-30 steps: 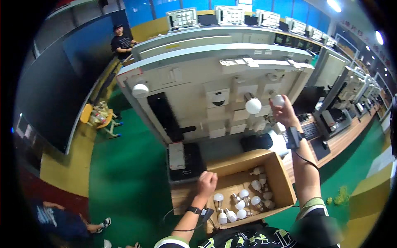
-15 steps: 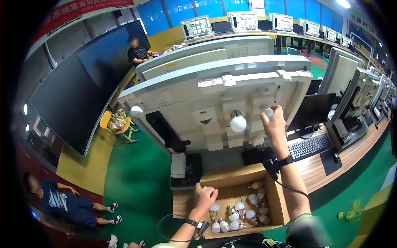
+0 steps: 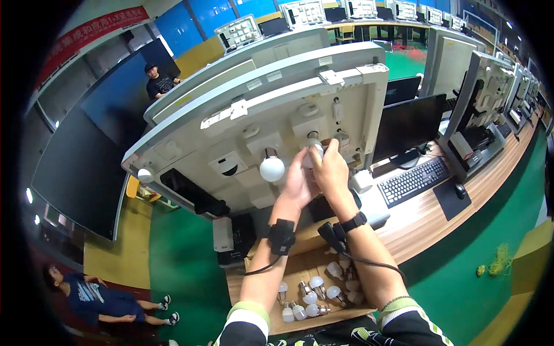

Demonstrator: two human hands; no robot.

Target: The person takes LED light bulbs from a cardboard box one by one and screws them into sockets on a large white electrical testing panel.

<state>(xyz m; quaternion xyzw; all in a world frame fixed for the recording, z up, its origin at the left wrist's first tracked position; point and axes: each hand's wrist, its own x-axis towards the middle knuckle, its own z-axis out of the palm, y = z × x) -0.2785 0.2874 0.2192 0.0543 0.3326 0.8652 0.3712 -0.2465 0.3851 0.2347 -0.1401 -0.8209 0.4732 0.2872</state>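
Observation:
Both hands are raised to the upright equipment panel (image 3: 190,138), at a white light bulb (image 3: 315,147) whose metal neck meets a socket. My right hand (image 3: 333,172) curls round the bulb from the right. My left hand (image 3: 298,183) closes on it from the left, its fingertips beside the right ones. Most of this bulb is hidden behind the fingers. Just left of it, a second round white bulb (image 3: 272,168) hangs in its own socket, touched by neither hand. Below my forearms, a cardboard box (image 3: 340,315) holds several loose white bulbs (image 3: 317,282).
To the right stand a monitor (image 3: 410,128), a keyboard (image 3: 414,180) and a mouse (image 3: 459,191) on the wooden desk. A white box (image 3: 223,234) sits left of the cardboard box. Two people (image 3: 95,297) (image 3: 160,82) are at the left. Cables trail from both wrists.
My left hand has risen from the cardboard box to the bulb and joined my right hand there. The view has shifted, so the panel appears lower and further left.

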